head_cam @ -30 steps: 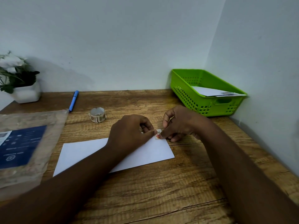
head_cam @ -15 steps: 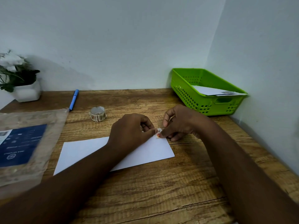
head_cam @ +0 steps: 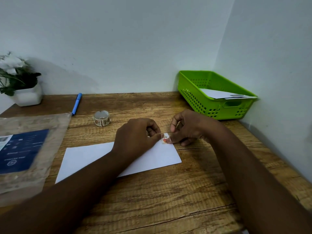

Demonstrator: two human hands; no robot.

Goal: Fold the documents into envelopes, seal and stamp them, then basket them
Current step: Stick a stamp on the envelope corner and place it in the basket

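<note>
Wooden desk [head_cam: 168, 200] bears a white envelope [head_cam: 87, 157] flat at centre, so you can press on it. Green basket [head_cam: 199, 102] at 2 o'clock already holds envelopes. Stamp roll [head_cam: 101, 118] at 11. Your left hand [head_cam: 135, 137] and right hand [head_cam: 187, 129] both pinch the stamp [head_cam: 165, 139] on the envelope's top-right corner, fingers curled.

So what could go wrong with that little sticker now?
The stamp sits right at the corner of the envelope, so it might go on crooked or hang over the edge. The left hand and right hand both pinch it, so it could stick to a fingertip or crease.
</note>
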